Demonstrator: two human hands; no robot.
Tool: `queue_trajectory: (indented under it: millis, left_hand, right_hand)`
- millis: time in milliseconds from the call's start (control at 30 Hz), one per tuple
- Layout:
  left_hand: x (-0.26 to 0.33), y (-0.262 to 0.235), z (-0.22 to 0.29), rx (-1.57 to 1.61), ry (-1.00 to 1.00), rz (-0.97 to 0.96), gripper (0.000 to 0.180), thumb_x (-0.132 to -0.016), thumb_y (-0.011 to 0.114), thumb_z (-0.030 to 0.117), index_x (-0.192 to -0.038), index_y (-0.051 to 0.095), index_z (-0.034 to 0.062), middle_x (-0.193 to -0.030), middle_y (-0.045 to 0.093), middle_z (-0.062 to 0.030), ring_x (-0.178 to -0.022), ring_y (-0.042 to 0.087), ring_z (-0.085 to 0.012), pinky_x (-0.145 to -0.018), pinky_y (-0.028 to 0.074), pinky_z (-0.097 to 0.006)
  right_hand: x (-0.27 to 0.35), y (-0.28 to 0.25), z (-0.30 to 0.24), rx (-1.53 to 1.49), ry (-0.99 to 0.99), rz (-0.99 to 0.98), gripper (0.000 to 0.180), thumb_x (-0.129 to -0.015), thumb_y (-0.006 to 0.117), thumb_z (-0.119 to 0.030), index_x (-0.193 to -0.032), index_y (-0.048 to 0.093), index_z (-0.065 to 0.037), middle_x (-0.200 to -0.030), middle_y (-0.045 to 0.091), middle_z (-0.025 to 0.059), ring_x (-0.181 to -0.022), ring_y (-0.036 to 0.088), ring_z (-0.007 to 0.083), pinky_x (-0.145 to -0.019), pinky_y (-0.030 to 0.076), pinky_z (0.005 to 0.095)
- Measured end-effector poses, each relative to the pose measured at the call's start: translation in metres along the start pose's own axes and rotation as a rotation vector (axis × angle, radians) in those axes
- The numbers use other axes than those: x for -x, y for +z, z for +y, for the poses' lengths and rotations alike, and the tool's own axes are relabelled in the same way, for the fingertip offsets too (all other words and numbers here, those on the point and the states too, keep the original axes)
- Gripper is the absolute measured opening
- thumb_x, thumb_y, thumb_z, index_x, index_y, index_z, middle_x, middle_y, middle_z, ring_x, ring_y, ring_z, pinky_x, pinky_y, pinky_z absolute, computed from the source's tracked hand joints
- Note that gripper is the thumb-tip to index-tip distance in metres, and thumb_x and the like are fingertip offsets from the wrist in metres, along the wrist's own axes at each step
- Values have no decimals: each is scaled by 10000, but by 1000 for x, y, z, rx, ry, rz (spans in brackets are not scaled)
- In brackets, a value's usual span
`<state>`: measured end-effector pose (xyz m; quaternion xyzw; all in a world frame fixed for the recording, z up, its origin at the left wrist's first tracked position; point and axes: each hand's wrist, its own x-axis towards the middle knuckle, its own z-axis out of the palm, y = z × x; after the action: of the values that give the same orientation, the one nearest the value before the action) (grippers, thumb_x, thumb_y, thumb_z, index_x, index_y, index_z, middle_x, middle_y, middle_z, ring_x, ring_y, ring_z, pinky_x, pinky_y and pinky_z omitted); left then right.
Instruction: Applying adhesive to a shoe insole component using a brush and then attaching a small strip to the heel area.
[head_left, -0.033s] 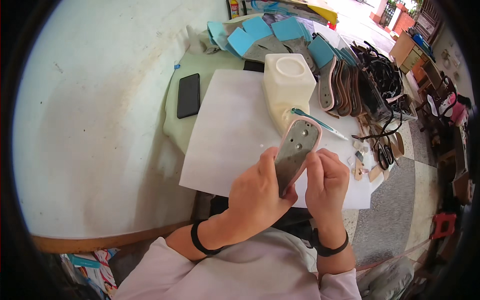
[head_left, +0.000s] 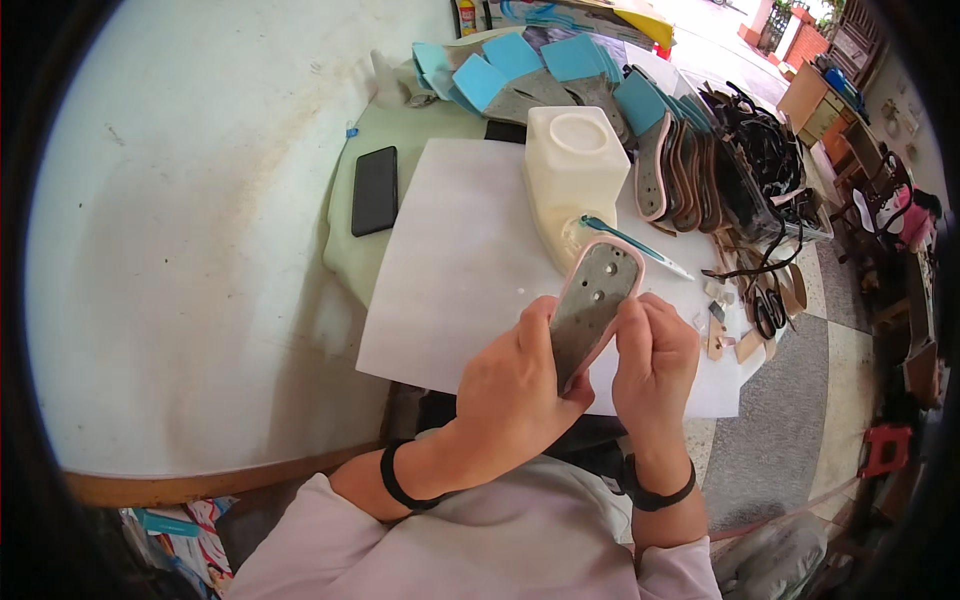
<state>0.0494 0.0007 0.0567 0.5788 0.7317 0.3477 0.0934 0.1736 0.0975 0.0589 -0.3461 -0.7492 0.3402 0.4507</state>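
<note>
Over the white sheet I hold a grey shoe insole (head_left: pixel 585 315) with a pink rim and several small holes and metal rivets in its face. My left hand (head_left: pixel 508 375) wraps round its left side and lower end, thumb beneath. At its right edge the fingers of my right hand (head_left: pixel 655 355) are pinched together on the rim; what lies between the fingertips is partly hidden. Just beyond the insole's upper end is a cream plastic jug (head_left: pixel 570 190), its narrow neck toward me. A white and teal toothbrush (head_left: pixel 645 252) rests by that neck.
A white sheet (head_left: pixel 430 290) covers the table. Left of it lies a black phone (head_left: pixel 375 190). Insoles with blue pads (head_left: pixel 515 58) line the far side, with brown-edged insoles (head_left: pixel 690 180) stacked at right. Beyond are black straps (head_left: pixel 765 150), scissors (head_left: pixel 768 312) and scraps (head_left: pixel 715 335).
</note>
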Motion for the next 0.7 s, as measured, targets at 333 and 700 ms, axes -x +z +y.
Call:
queue_trajectory:
  millis: [333, 700]
  left_hand:
    - [4, 6, -4, -17, 64, -40, 805, -769, 862, 188, -1402, 431, -62, -923, 693, -215, -807, 725, -416, -706, 586, -491]
    - [-8, -27, -23, -163, 340, -316, 786, -714, 848, 185, -1406, 511, 25, -948, 689, -140, -813, 710, -345, -702, 576, -450]
  right_hand:
    - [-12, -14, 6, -172, 239, -8, 407, -1131, 542, -185, -812, 626, 53, -668, 488, 63, -642, 393, 101, -550, 322, 323]
    - [-32, -58, 4, -3, -4, -447, 200, -1036, 628, -99, -941, 775, -3, -828, 694, 95, -779, 618, 263, -832, 450, 373]
